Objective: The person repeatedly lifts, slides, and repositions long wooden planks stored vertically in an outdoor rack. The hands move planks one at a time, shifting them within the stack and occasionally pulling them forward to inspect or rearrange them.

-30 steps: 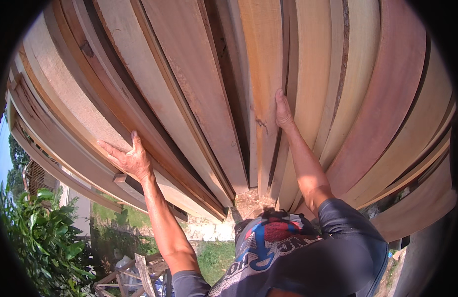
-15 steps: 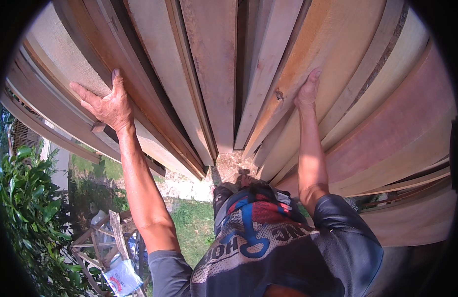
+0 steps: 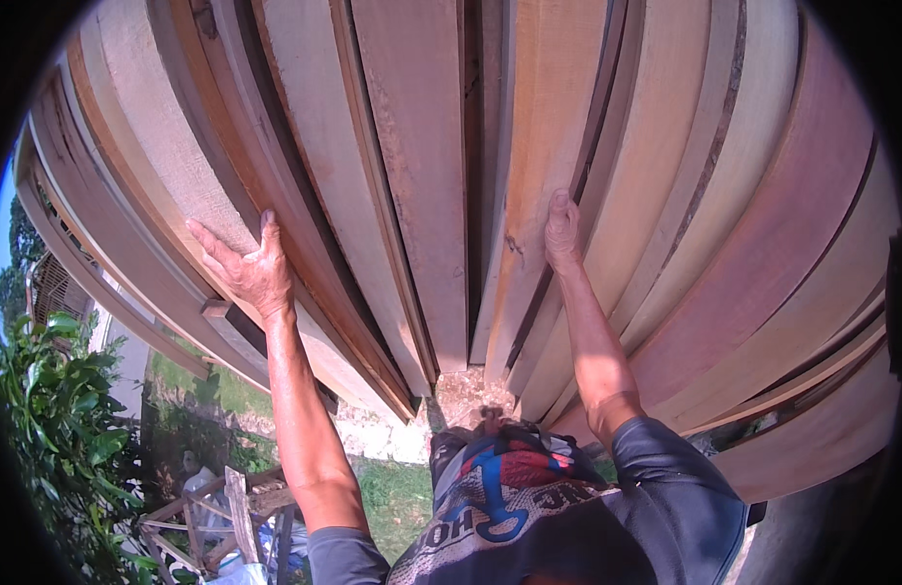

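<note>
My left hand (image 3: 251, 271) lies with fingers and thumb spread against the face of a pale plank (image 3: 178, 136). My right hand (image 3: 564, 234) is closed round the right edge of a wide plank (image 3: 549, 107) with an orange-tinted face and a dark knot. Its thumb points up, and its other fingers are hidden behind the edge. Between my hands stand several more upright planks, among them a broad greyish board (image 3: 412, 146). Dark gaps show between some of them.
More boards lean at the right, among them a reddish one (image 3: 744, 283). A short wood block (image 3: 217, 310) juts out by the left planks. Lower left are a leafy bush (image 3: 61, 419) and a wooden frame (image 3: 238, 512) with scraps. Grass (image 3: 388, 497) and a pale ground strip lie below.
My right hand has shifted left along with the knotted plank, now more upright and partly covering the narrow board beside it. My left hand stays on its plank; the view has tilted up.
</note>
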A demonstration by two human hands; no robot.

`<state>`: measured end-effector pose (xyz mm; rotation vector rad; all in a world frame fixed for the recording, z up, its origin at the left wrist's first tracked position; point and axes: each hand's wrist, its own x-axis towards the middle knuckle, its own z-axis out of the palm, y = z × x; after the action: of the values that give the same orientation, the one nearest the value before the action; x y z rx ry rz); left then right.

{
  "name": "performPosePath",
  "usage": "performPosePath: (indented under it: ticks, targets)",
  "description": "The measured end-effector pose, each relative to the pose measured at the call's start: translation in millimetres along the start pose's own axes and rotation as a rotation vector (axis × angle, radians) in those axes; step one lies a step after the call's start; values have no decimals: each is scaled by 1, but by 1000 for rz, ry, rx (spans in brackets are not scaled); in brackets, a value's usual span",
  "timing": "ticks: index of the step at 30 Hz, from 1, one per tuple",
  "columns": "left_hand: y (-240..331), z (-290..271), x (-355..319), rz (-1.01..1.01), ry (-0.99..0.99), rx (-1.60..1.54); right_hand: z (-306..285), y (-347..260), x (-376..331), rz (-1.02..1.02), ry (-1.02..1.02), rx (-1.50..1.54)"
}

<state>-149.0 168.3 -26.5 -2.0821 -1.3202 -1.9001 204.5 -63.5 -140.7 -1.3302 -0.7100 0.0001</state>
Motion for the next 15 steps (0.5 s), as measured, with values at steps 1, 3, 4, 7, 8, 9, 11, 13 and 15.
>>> performPosePath:
  ticks: [1,3,4,7,8,9,11,13,15]
  targets:
    - [2,0,0,-21,14,-80,4,-3,2,-33,-16,-29]
    - [5,-1,0,-8,34,-64,13,-12,2,-5,-1,-143]
    - [6,-1,1,2,30,-61,21,-15,0,-127,21,-68]
    - [8,-2,0,-6,39,-95,33,-24,-2,-70,76,-177]
    - [7,-2,1,4,52,-97,36,-25,-3,12,98,-281]
    - [6,-1,0,5,57,-105,39,-25,-3,-34,99,-227]
    - [5,0,0,-23,48,-99,42,-23,-6,-4,139,-232]
    - [3,0,-1,-44,35,-104,42,-22,-8,-50,139,-171]
    - [5,-1,-1,-44,26,-114,40,-24,-12,-86,124,-160]
